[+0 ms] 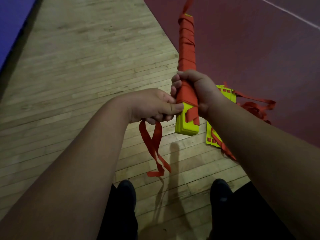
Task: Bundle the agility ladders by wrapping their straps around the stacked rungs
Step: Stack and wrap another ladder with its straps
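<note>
We stood on a pale plank floor (pixel 86 66) beside a dark red surface (pixel 251 49) with a white line (pixel 290 13), a blue area (pixel 10 23) far left.

Wooden floor (pixel 78 66) met a red court area (pixel 242 40); a loose ladder (pixel 226 95), yellow rungs and tangled red straps (pixel 254 108), lay across their border.

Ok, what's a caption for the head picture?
Right hand grips the wrapped ladder bundle; left hand holds the loose strap.
</note>
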`<state>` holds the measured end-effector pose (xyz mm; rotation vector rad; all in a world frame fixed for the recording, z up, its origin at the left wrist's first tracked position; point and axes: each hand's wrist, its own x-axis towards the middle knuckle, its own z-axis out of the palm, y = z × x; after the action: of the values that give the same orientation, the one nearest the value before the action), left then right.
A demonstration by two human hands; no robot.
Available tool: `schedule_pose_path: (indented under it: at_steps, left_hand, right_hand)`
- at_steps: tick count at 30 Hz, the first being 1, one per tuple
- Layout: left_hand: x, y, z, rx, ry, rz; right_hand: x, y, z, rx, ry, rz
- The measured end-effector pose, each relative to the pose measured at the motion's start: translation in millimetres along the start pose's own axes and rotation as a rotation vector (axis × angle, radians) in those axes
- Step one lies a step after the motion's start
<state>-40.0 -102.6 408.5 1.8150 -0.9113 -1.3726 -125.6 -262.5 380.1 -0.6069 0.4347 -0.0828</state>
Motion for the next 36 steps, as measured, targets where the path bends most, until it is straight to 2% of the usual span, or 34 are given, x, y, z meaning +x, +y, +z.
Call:
schedule_pose_path:
  at_steps: [3, 7, 10, 13, 15, 17, 20, 22, 24, 27, 29, 32, 36]
  left_hand:
    - [-1, -1, 0, 0.067, 0.078, -0.028]
    - [0, 6, 12, 0.232, 0.117, -0.12]
    - [13, 6, 30, 0.527, 0.153, -0.186]
    - [24, 1, 45, 0.704, 0.258, -0.193]
    - [23, 0, 40, 0.661, 0.239, -0.194]
    - [16, -3, 25, 0.552, 0.123, -0.183]
    - [5, -7, 13, 0.229, -0.104, -0.11]
    - [3, -7, 15, 0.074, -0.19, -0.026]
    - [3, -4, 17, 0.052, -0.171, 0.018]
    - [3, -2, 11, 0.152, -0.087, -0.003]
    - [2, -3, 6, 0.225, -0.03, -0.061]
    - [5, -5, 8, 0.311, 0.048, -0.153]
    - [12, 3, 28, 0.457, 0.058, -0.251]
  right_hand:
    - [7, -1, -9, -0.098, 0.073, 0.018]
    - [14, 4, -17, -0.366, 0.259, -0.097]
    - [17, 13, -20, -0.601, 0.396, -0.203]
    - [17, 16, -20, -0.688, 0.387, -0.234]
    - [16, 14, -20, -0.647, 0.332, -0.19]
    - [13, 11, -18, -0.524, 0.267, -0.132]
    - [4, 6, -17, -0.289, 0.133, -0.049]
    - [-1, 2, -12, -0.169, 0.044, -0.01]
    - [-3, -1, -7, -0.082, 0.004, 0.002]
    - [2, -1, -6, -0.049, -0.01, 0.007]
    - [8, 0, -8, -0.111, 0.041, -0.021]
    - [18, 5, -15, -0.279, 0.258, -0.15]
    - [25, 13, -27, -0.53, 0.454, -0.258]
